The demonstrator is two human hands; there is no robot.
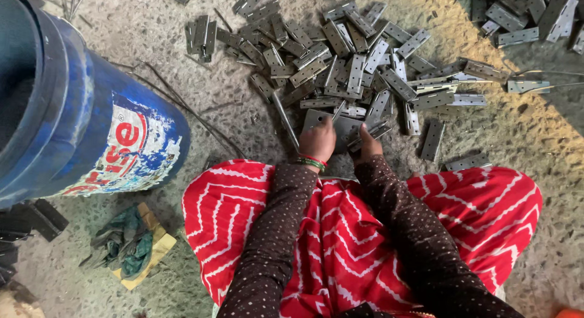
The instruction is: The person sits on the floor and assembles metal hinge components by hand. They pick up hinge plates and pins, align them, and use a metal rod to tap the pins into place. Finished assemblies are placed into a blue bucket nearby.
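so the person's sitting on the floor, speckled concrete, red zigzag cloth over the lap and dark dotted sleeves reaching forward. both hands are down on a flat grey metal plate lying on the floor right in front of the knees. left hand sits on the plate's near left part, fingers curled down onto it, so that grip is pressed closed against the plate, with red and green bangles at the wrist. right hand is at the plate's near right edge with the thumb sticking up; fingers are tucked under out of sight, so i honestly can't tell whether that grip is clamped on anything.

just beyond the plate there's a big loose pile of grey metal hinges, some folded, some open, touching the plate's far edge. a second smaller heap of hinges sits at the floor's far right corner. a few thin wire rods lie across the floor on the left, running up to a blue plastic drum. near the drum's base there's a crumpled green rag on yellow paper.
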